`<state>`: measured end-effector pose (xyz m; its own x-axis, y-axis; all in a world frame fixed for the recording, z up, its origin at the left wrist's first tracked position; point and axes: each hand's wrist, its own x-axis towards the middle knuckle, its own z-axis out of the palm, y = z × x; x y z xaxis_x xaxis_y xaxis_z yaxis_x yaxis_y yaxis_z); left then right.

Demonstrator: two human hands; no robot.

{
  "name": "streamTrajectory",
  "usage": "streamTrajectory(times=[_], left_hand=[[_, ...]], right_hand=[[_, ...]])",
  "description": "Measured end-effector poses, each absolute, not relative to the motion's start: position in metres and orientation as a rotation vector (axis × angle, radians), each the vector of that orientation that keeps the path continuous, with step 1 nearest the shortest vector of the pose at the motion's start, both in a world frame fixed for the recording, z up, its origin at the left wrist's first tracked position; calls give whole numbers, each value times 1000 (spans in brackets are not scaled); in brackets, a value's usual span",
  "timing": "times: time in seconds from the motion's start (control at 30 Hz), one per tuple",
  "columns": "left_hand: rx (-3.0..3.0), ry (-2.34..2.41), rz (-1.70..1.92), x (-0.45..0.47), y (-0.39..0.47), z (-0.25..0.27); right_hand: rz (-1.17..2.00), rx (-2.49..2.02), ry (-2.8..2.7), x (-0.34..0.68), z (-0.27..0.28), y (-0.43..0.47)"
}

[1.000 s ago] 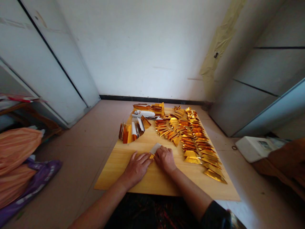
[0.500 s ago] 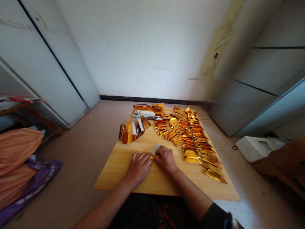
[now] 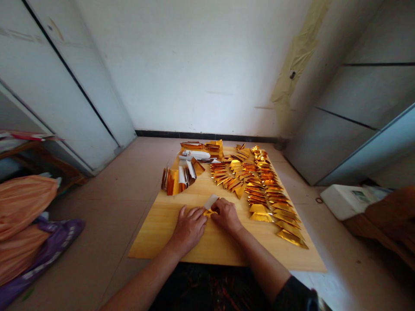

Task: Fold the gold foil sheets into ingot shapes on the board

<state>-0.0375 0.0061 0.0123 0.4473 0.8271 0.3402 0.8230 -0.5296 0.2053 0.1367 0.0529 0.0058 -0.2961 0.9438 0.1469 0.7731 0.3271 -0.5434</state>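
Note:
A small sheet of gold foil paper (image 3: 212, 201) with a pale back lies partly folded on the wooden board. My left hand (image 3: 190, 225) rests palm down at its left side, fingertips holding its gold edge and thumb apart. Curled fingers of my right hand (image 3: 227, 214) pinch the sheet's right side; the exact grip is hidden under them. To the right, folded gold paper pieces (image 3: 261, 212) stand in overlapping rows. Beyond my left hand are curved gold foil sheets (image 3: 175, 180), some showing white backs.
The wooden board (image 3: 158, 233) stands low over a tiled floor. At its far end lie a white bundle (image 3: 196, 154) and more gold sheets (image 3: 214, 148). Orange and purple bags (image 3: 26, 233) are at left, a white box (image 3: 342, 201) at right. A wall (image 3: 194, 77) rises ahead.
Both hands stay almost in place on the gold foil paper. My right fingers have shifted slightly, and a little more of the sheet's gold edge shows between the hands.

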Motion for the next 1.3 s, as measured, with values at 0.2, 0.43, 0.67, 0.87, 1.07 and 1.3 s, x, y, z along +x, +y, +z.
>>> streamTrajectory(times=[0.2,0.43,0.67,0.87,1.07,1.3], left_hand=[[2596,1613,680,-25,12,14],[2597,1647,668,-28,28,10],[2721,1470,614,-46,49,6],[2801,1413,647,-48,52,2],[2747,1378,581,-50,51,-3],[2741,1477,586,-43,39,6]], right_hand=[[378,-1489,-2264,145,8,50],[152,-1451,-2442,149,13,33],[311,-1290,-2492,148,15,27],[350,-1109,-2459,164,5,40],[221,-1121,-2484,158,0,41],[45,-1108,-2561,156,-4,42]])
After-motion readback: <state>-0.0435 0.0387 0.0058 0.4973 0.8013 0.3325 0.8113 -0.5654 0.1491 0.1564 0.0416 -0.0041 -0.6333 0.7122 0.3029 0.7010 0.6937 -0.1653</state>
